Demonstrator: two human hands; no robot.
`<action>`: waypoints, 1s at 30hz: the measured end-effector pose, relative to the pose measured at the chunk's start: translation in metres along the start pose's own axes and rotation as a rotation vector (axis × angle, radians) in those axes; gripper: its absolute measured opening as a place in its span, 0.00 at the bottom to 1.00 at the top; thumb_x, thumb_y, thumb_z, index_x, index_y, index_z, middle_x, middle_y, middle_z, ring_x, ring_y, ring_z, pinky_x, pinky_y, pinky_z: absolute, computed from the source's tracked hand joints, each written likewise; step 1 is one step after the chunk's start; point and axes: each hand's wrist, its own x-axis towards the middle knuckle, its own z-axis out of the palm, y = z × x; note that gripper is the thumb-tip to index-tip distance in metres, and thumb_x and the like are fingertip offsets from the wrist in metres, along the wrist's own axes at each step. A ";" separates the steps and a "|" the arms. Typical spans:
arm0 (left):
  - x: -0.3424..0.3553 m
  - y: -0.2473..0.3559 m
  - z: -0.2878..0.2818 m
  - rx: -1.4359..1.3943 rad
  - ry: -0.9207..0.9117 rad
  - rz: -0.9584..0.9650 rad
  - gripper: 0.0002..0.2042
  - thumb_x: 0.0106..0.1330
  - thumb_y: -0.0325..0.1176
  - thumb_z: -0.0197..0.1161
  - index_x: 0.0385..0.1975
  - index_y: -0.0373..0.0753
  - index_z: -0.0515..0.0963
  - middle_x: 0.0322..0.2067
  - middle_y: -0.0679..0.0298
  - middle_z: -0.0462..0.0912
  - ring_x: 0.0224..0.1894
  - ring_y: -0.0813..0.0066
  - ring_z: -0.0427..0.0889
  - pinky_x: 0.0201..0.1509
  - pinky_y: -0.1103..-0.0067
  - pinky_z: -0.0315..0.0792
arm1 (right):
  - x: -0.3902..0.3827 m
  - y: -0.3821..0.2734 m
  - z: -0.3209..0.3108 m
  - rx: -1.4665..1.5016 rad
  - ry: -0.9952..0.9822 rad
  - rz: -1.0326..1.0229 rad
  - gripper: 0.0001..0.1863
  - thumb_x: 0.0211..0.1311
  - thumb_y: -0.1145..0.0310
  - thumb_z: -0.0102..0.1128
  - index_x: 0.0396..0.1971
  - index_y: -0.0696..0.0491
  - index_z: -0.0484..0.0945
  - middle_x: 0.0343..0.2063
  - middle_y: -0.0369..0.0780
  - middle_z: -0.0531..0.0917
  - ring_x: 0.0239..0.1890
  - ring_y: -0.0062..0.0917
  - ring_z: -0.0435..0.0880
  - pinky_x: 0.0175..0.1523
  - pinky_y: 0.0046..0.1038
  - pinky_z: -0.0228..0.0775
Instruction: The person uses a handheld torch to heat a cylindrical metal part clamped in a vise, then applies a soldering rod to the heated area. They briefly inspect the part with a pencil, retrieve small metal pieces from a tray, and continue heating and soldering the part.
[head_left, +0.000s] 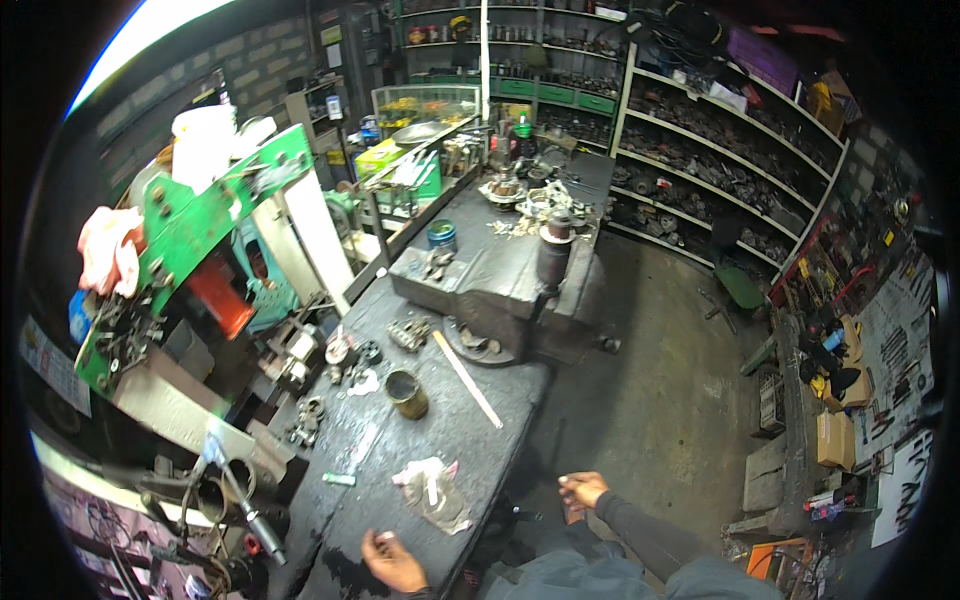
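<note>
My left hand (395,563) is low over the near left part of the dark workbench (470,400). Its fingers look slightly apart, and nothing shows in them. Just off the bench's right edge is my right hand (583,490), with its fingers curled together; whatever they may hold is too small to make out. Between the hands, on the bench, lies a clear plastic bag (437,500) with pink-and-white packaging at its top. A small green-and-white tube (339,479) rests left of it. Farther up stand a grimy open can (407,395) and a pale flat stick (468,380).
A large bench vise (480,290) takes up the middle of the bench, with metal parts (540,200) beyond it. At left rises a green press frame (220,220). Shelves (720,160) full of parts line the back, and a green stool (740,288) stands on the floor.
</note>
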 end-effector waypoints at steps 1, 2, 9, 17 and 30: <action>-0.015 0.022 0.030 -0.042 -0.126 0.030 0.14 0.69 0.24 0.65 0.53 0.32 0.78 0.41 0.66 0.79 0.39 0.77 0.76 0.47 0.80 0.72 | 0.012 0.007 -0.032 0.103 0.081 0.053 0.24 0.70 0.54 0.66 0.56 0.57 0.80 0.34 0.40 0.87 0.29 0.26 0.84 0.33 0.32 0.83; -0.031 0.049 0.065 -0.117 -0.222 0.069 0.15 0.68 0.24 0.67 0.53 0.32 0.77 0.42 0.64 0.81 0.41 0.77 0.78 0.48 0.80 0.73 | 0.029 0.010 -0.059 0.247 0.134 0.065 0.24 0.72 0.54 0.63 0.54 0.59 0.79 0.34 0.43 0.87 0.28 0.28 0.85 0.33 0.35 0.84; -0.038 0.273 0.270 -0.166 -0.333 0.526 0.25 0.56 0.28 0.78 0.54 0.32 0.77 0.42 0.54 0.83 0.45 0.64 0.84 0.53 0.71 0.77 | 0.220 -0.061 -0.169 0.831 0.029 0.100 0.37 0.74 0.37 0.48 0.54 0.63 0.70 0.38 0.51 0.84 0.37 0.43 0.85 0.44 0.47 0.83; -0.046 0.372 0.359 -0.098 -0.185 0.470 0.38 0.46 0.33 0.86 0.58 0.32 0.73 0.45 0.56 0.86 0.46 0.67 0.86 0.54 0.72 0.78 | 0.339 -0.261 -0.187 1.128 -0.120 0.274 0.43 0.51 0.18 0.54 0.48 0.43 0.71 0.31 0.39 0.75 0.29 0.33 0.72 0.33 0.36 0.70; -0.049 0.396 0.357 0.051 -0.166 0.425 0.28 0.52 0.35 0.83 0.52 0.33 0.79 0.42 0.56 0.89 0.44 0.68 0.88 0.52 0.73 0.78 | 0.030 -0.235 -0.116 -1.051 -0.857 -1.773 0.31 0.54 0.59 0.69 0.57 0.57 0.77 0.52 0.43 0.81 0.53 0.36 0.81 0.63 0.35 0.68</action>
